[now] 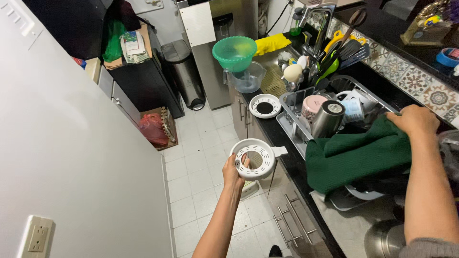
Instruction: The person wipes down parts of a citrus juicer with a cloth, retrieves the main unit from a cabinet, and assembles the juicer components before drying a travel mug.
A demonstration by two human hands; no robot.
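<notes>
The left hand (233, 168) has its grip clenched on the rim of a white plastic strainer (253, 158), fingers through the slotted ring, held out over the tiled floor (191, 167) just off the counter (275, 134) edge; its short tab handle points right, toward the dish rack (291, 122). The right hand (417, 120) grasps a dark green waffle-weave cloth (356, 160) draped across the rack

Matt white plastic strainer (253, 158), waffle-textured green cloth (358, 155), brushed metal cup (328, 118), glossy black counter (277, 134).
</notes>
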